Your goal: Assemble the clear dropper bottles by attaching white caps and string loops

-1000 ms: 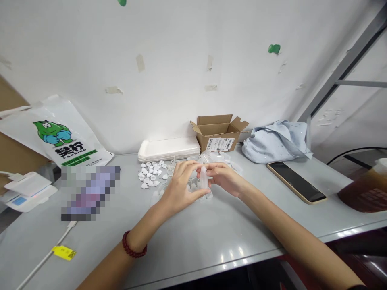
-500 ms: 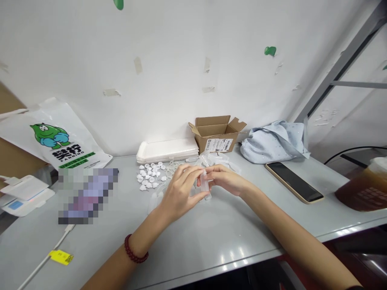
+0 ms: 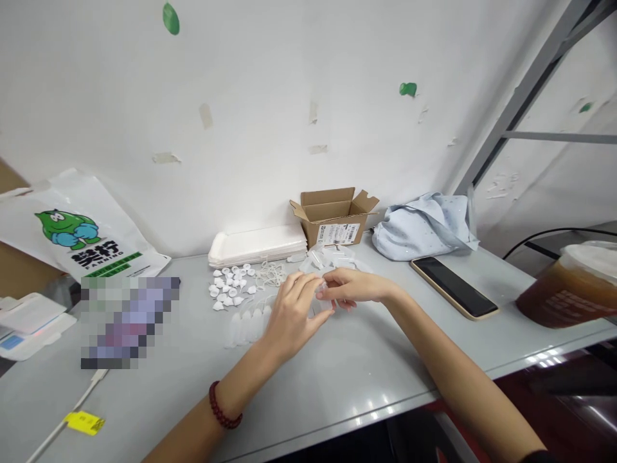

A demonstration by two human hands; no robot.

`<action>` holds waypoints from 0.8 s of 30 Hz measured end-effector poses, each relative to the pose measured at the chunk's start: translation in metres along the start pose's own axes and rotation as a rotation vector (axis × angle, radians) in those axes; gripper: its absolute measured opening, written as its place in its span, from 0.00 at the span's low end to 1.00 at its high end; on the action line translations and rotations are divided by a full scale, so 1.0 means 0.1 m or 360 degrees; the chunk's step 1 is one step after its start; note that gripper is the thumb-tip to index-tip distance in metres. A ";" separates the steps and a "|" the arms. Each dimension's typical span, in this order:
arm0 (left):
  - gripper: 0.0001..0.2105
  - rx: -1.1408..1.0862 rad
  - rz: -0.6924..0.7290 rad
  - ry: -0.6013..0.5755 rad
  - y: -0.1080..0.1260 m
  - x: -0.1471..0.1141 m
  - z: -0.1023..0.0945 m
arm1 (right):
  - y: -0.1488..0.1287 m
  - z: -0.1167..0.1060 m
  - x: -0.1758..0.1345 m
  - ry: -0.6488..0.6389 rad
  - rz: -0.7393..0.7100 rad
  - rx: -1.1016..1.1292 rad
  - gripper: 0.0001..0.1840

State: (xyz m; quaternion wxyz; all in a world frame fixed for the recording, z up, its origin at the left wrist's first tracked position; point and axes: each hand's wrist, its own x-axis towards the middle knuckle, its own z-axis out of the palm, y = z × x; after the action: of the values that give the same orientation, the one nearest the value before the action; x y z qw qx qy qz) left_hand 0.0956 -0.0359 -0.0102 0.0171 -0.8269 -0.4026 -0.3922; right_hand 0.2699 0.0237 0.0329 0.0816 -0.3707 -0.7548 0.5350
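My left hand (image 3: 293, 314) and my right hand (image 3: 351, 287) meet over the grey table (image 3: 337, 379), both pinching a small translucent plastic bottle (image 3: 322, 290) between the fingertips. The bottle is mostly hidden by the fingers. A row of similar small bottles (image 3: 247, 325) stands just left of my left hand. A scatter of small white caps (image 3: 230, 289) lies behind them, with thin white looped pieces (image 3: 270, 275) beside. A pile of clear plastic bags (image 3: 328, 258) sits just beyond my hands.
A stack of white trays (image 3: 258, 245), an open cardboard box (image 3: 333, 215) and a light blue cloth (image 3: 424, 225) line the wall. A phone (image 3: 453, 287) lies right, a brown lidded cup (image 3: 563, 292) far right. A printed bag (image 3: 81, 235) and cable (image 3: 62, 421) are left.
The view has shifted, so everything sits lower and further left. My hands have lowered the small bottle closer to the table, and the standing row of bottles shows to the left.
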 end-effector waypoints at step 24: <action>0.16 0.0195 -0.0375 -0.0534 0.07 0.05 0.19 | 0.13 0.05 0.13 0.0245 0.0242 -0.0075 0.04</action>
State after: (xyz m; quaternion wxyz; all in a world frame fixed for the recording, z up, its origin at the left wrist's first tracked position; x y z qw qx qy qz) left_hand 0.1143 -0.0310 -0.0180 -0.0458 -0.8253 -0.5168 -0.2231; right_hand 0.2640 0.0305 0.0158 0.0899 -0.4687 -0.7283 0.4918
